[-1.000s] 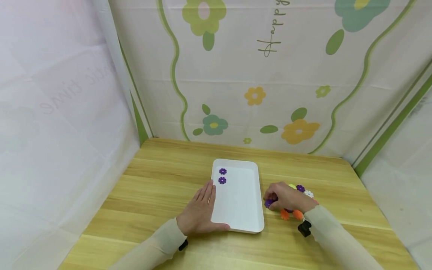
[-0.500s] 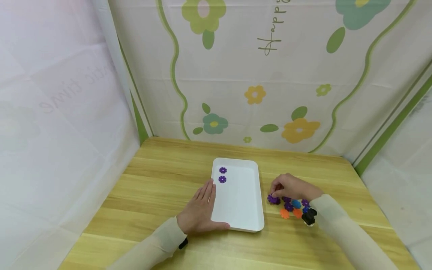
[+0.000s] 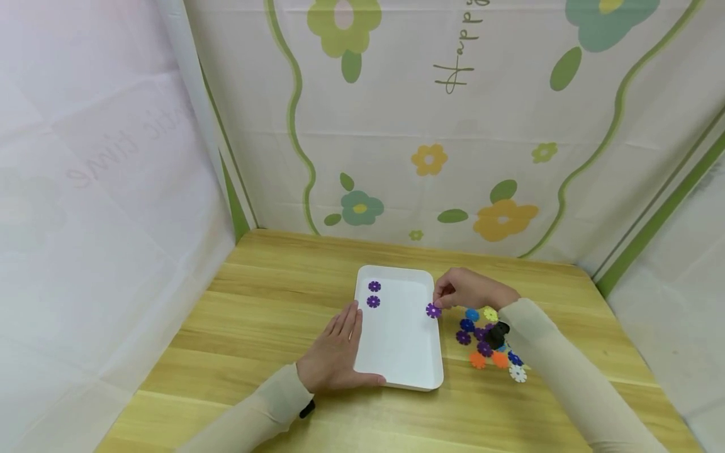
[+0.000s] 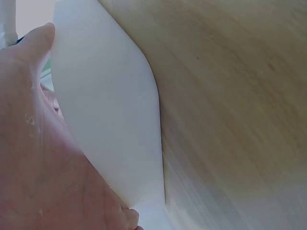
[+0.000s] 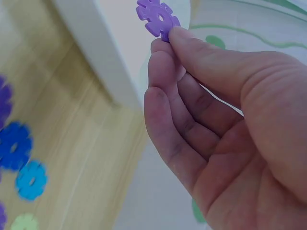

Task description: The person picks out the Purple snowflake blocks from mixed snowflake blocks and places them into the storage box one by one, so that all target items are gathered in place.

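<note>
My right hand (image 3: 467, 288) pinches a purple snowflake building disc (image 3: 433, 311) between thumb and fingertips, over the right rim of a white tray (image 3: 401, 346). The right wrist view shows the same notched purple disc (image 5: 158, 18) at the tips of the thumb and index finger. Inside the tray, two purple discs (image 3: 374, 302) lie one above the other near the upper left corner. My left hand (image 3: 331, 362) rests against the tray's left side with straight fingers, its thumb along the near edge. In the left wrist view the palm lies by the white tray wall (image 4: 108, 96).
To the right of the tray, several loose discs lie on the wooden table (image 3: 272, 289): purple, blue, yellow, orange (image 3: 477, 360) and white (image 3: 518, 374). My right forearm passes over part of this pile. Flower-printed fabric (image 3: 374, 113) hangs behind and beside the table.
My right hand has lifted a purple disc from the pile and carried it up and left to the tray's right rim. More of the pile now shows. The left hand has stayed put.
</note>
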Demonstrator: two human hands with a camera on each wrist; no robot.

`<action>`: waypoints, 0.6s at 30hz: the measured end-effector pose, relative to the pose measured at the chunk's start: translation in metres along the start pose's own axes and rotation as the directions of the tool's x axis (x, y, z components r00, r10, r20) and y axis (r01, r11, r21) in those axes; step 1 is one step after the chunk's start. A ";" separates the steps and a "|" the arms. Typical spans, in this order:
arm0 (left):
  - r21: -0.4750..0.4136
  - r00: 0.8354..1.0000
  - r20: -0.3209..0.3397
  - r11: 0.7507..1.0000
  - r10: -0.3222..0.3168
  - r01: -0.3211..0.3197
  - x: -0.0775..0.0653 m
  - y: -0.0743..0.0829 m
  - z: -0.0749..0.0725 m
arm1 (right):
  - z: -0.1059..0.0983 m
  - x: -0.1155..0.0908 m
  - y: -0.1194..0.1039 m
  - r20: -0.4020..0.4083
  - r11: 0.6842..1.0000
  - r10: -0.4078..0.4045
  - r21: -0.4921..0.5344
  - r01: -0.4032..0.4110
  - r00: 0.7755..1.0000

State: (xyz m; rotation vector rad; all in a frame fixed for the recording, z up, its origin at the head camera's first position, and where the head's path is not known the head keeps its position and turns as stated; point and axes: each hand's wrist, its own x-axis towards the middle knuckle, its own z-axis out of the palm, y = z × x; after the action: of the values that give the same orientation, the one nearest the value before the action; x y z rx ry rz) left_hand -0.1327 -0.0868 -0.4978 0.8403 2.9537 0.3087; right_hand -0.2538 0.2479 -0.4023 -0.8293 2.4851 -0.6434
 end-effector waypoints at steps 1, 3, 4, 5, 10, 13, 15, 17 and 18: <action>0.004 1.000 0.000 1.000 0.001 -0.001 0.000 0.000 0.000 | 0.000 0.005 -0.005 0.003 1.000 0.000 -0.001 0.000 1.000; -0.001 1.000 -0.001 1.000 0.005 -0.005 0.000 0.001 -0.002 | 0.001 0.015 -0.013 0.010 1.000 -0.007 -0.007 0.007 1.000; -0.008 1.000 0.002 1.000 0.006 -0.006 -0.001 0.002 -0.005 | 0.002 0.020 -0.017 0.013 1.000 -0.012 -0.011 0.013 1.000; -0.012 1.000 0.003 1.000 0.010 -0.010 -0.002 0.002 -0.007 | 0.004 0.026 -0.020 0.019 1.000 -0.018 -0.011 0.018 1.000; -0.029 1.000 0.014 0.999 0.018 -0.017 -0.005 0.007 -0.017 | 0.018 0.053 -0.032 0.046 0.999 -0.035 0.026 0.034 0.998; -0.007 1.000 0.026 1.000 0.011 -0.011 -0.006 0.009 -0.020 | 0.028 0.067 -0.039 0.045 0.998 -0.039 0.049 0.036 0.998; 0.002 0.999 0.032 1.000 0.008 -0.008 -0.006 0.009 -0.021 | 0.035 0.076 -0.042 0.041 0.998 -0.039 0.054 0.036 0.998; 0.013 0.999 0.050 1.000 0.000 -0.001 -0.005 0.010 -0.024 | 0.041 0.083 -0.045 0.032 0.998 -0.033 0.051 0.032 0.999; 0.014 0.999 0.047 1.000 0.000 -0.001 -0.005 0.010 -0.024 | 0.044 0.087 -0.046 0.027 0.998 -0.027 0.049 0.026 0.999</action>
State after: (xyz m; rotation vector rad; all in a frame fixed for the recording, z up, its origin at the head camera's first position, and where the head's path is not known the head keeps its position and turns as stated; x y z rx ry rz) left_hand -0.1259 -0.0855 -0.4726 0.8381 2.9154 0.2646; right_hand -0.2727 0.1468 -0.4343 -0.8484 2.4276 -0.6937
